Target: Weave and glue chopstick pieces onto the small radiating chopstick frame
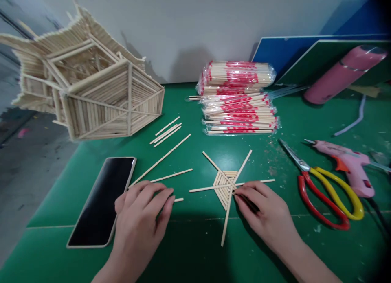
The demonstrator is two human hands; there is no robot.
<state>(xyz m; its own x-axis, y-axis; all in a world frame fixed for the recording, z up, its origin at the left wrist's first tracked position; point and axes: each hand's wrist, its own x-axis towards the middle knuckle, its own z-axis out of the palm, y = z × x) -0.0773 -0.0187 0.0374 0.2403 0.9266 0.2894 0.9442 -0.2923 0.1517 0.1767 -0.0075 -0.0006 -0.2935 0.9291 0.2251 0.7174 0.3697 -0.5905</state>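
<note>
On the green table, several thin wooden sticks cross in a star shape [224, 189], and shorter pieces fill the wedges on its left side. My right hand [264, 209] is closed in a pinch at the star's centre, its fingertips on the inner end of a stick [214, 164]. To the left, my left hand [145, 213] is curled with thumb and forefinger close together. A short end of a wooden stick [179, 200] shows at those fingertips; the rest is hidden by the hand. Loose longer sticks [165, 157] lie just beyond my left hand.
A stick-built model [113, 99] stands at the back left, above a phone [102, 201]. Wrapped stick bundles [238, 99] lie at the back. Scissors [324, 185], a pink glue gun [348, 161] and a pink bottle [342, 77] are on the right. Short sticks [166, 132] lie near the model.
</note>
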